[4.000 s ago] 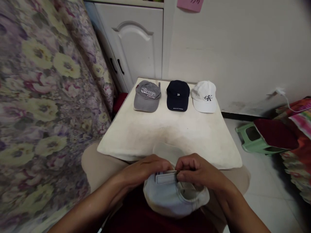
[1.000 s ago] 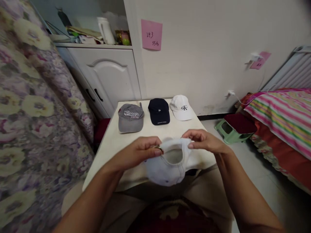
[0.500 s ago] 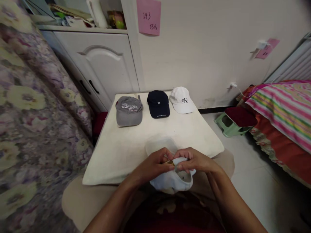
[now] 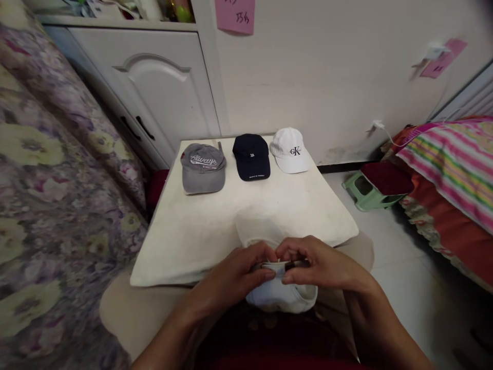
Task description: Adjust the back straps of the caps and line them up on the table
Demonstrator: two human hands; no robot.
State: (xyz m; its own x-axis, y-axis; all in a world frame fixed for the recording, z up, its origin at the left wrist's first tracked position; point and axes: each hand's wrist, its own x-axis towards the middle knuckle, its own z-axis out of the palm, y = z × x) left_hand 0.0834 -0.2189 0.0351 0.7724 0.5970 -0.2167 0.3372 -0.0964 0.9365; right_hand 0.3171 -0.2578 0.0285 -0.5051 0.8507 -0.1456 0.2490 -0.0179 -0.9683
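Observation:
A pale, light-coloured baseball cap (image 4: 279, 298) is between my hands at the table's near edge, over my lap. Its brim points away from me toward the tabletop, and its back opening faces me. My left hand (image 4: 250, 267) pinches the cap's back strap from the left, thumb on the near side. From the right, my right hand (image 4: 314, 262) pinches the same strap close by. Fingers hide part of the strap and its fastening. Beyond lie a grey cap (image 4: 203, 169), a navy cap (image 4: 251, 158) and a white cap (image 4: 289, 150) in a row.
The caps rest on a cream-covered table (image 4: 185, 236). A white cabinet (image 4: 154, 87) and the wall stand behind it. To the left hangs a flowered curtain (image 4: 57, 205). A green stool (image 4: 364, 190) and a bed with a striped cover (image 4: 454, 159) are at the right.
The strap now lies level between both hands, where a gold-coloured piece showed near the left fingers before. My right hand has shifted slightly right. The view has tilted down a little.

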